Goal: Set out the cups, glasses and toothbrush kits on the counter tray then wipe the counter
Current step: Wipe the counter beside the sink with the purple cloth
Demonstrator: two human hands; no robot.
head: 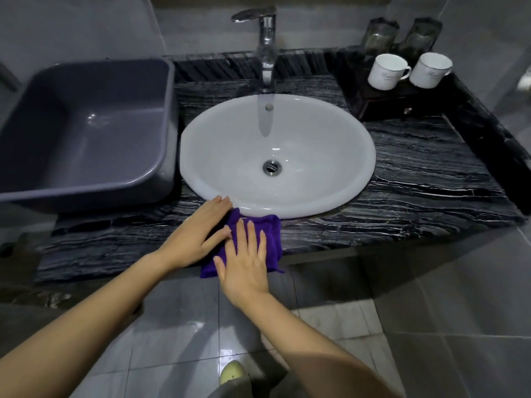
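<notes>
A purple cloth lies folded on the black marble counter, at its front edge just below the white sink. My left hand rests flat on the cloth's left side. My right hand presses flat on its middle, fingers spread. At the back right a dark tray carries two white cups lying tilted, with two glasses standing behind them. No toothbrush kits are visible.
A grey plastic tub sits on the counter's left end, close to the sink. A chrome tap rises behind the basin. Grey floor tiles and my shoe show below the counter edge.
</notes>
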